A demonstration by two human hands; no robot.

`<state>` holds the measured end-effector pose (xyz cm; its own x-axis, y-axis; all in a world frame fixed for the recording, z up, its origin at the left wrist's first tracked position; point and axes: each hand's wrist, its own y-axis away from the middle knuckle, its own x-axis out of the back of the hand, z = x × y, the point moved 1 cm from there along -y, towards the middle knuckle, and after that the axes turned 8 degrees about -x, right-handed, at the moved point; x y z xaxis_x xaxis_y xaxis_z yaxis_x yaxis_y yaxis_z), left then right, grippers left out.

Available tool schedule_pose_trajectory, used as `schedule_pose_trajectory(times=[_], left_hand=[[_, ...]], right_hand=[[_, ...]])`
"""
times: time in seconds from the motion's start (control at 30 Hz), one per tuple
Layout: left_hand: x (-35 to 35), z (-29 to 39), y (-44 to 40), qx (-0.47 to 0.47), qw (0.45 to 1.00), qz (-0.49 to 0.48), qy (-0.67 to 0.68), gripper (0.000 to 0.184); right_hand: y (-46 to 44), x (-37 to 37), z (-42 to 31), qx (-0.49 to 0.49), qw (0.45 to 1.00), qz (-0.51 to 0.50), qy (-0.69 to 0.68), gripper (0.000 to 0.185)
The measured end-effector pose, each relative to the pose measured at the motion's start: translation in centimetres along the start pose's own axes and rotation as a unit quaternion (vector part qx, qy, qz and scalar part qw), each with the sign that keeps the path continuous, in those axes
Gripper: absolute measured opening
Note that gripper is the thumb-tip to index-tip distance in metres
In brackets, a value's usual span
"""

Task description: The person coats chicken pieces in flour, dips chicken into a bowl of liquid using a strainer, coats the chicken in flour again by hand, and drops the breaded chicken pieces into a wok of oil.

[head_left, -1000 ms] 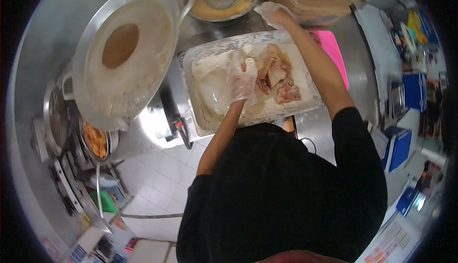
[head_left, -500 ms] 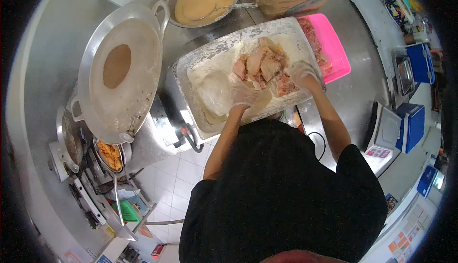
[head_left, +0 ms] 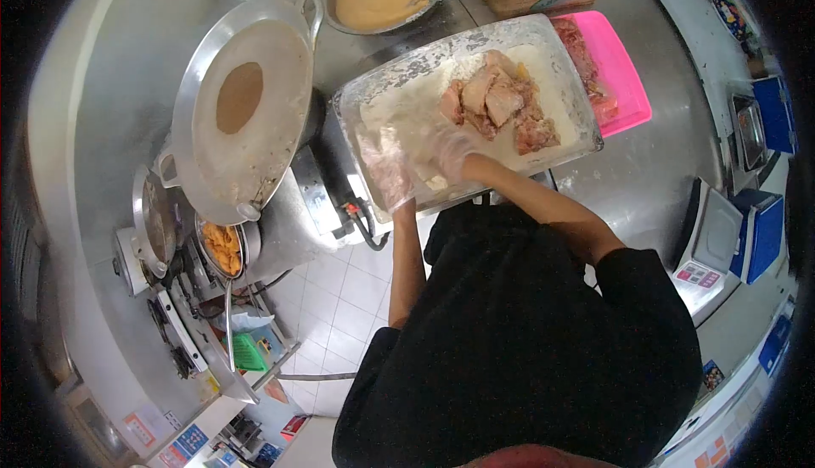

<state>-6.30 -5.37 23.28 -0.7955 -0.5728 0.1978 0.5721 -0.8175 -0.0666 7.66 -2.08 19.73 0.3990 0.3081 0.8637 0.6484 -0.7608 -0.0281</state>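
Head view shows a person's gloved left hand (head_left: 389, 173) and right hand (head_left: 454, 154) side by side over flour (head_left: 389, 116) in a tray (head_left: 463, 42), fingers too blurred to tell whether parted or closed, while meat (head_left: 501, 99) lies heaped in the tray beyond the right hand, beside a pink tub (head_left: 626, 82).

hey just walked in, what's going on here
Someone in clear gloves has both hands in a tray of white powder. The left hand is near the tray's left end; the right hand is close to the raw meat piled there. Whether either grips anything is hard to tell. More meat sits in the pink tub alongside.
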Motion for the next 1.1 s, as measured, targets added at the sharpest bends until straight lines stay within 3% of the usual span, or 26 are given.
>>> schedule_pose_trajectory(times=[0.07, 0.13, 0.2, 0.27, 0.33, 0.4, 0.47, 0.5, 0.57, 0.6, 0.63, 0.67, 0.77, 0.87, 0.97, 1.1], left_hand=[[1.1, 0.3, -0.1, -0.020, 0.999, 0.039, -0.003, 0.053], [1.6, 1.2, -0.2, -0.056, 0.995, 0.058, -0.054, 0.046], [2.2, 0.7, -0.4, -0.023, 0.999, 0.034, -0.032, 0.047], [2.2, 0.8, 0.0, 0.004, 1.000, 0.011, -0.008, 0.047], [2.0, 0.7, 0.3, 0.008, 1.000, -0.027, -0.003, 0.050], [1.7, 0.2, 0.9, 0.014, 0.998, -0.066, 0.003, 0.052], [0.7, -1.9, 1.0, 0.132, 0.983, -0.076, 0.107, 0.055], [-0.1, -4.0, 0.8, 0.189, 0.966, -0.083, 0.157, 0.057], [-3.1, -7.2, -0.6, 0.108, 0.962, -0.208, 0.139, 0.057], [-4.5, -8.7, -1.3, 0.063, 0.953, -0.264, 0.134, 0.058], [-5.2, -2.1, -1.1, 0.232, 0.877, -0.260, 0.331, 0.055], [-5.8, 2.1, -0.8, 0.388, 0.737, -0.237, 0.499, 0.053], [-9.5, -0.9, -0.6, 0.371, 0.645, -0.236, 0.625, 0.049], [-10.6, 0.4, 0.4, 0.364, 0.713, -0.207, 0.563, 0.055], [-11.7, -0.2, 0.5, 0.373, 0.696, -0.216, 0.574, 0.054], [-12.0, 0.0, 1.4, 0.357, 0.778, -0.219, 0.469, 0.053]], right_hand=[[-2.9, -7.9, 0.4, 0.020, 0.994, 0.085, -0.065, 0.030], [-4.8, -10.3, -0.2, -0.030, 0.981, 0.126, -0.143, 0.032], [-6.4, -10.1, 0.1, -0.124, 0.959, 0.102, -0.235, 0.032], [-8.6, -10.3, 2.6, -0.257, 0.923, 0.003, -0.286, 0.029], [-8.3, -8.3, 5.4, -0.162, 0.975, 0.105, -0.107, 0.026], [-6.6, -4.4, 8.0, -0.060, 0.975, 0.199, 0.078, 0.024], [-6.1, 1.7, 7.3, -0.089, 0.984, 0.118, 0.097, 0.025], [-5.8, 6.4, 5.7, -0.172, 0.985, -0.009, 0.021, 0.028], [-4.5, 5.1, 9.8, -0.034, 0.984, 0.035, 0.171, 0.037], [-3.7, 6.6, 9.4, -0.115, 0.993, -0.013, -0.010, 0.038], [-2.7, 6.7, 9.8, -0.145, 0.988, -0.008, -0.045, 0.038], [-1.9, 6.5, 10.1, -0.173, 0.983, 0.008, -0.057, 0.038], [0.2, 5.9, 11.3, -0.221, 0.973, 0.054, -0.031, 0.039], [1.6, 5.6, 12.5, -0.255, 0.964, 0.076, -0.016, 0.039], [2.7, 5.5, 13.0, -0.277, 0.956, 0.092, -0.017, 0.039], [3.2, 5.5, 13.1, -0.291, 0.950, 0.109, -0.018, 0.040]])
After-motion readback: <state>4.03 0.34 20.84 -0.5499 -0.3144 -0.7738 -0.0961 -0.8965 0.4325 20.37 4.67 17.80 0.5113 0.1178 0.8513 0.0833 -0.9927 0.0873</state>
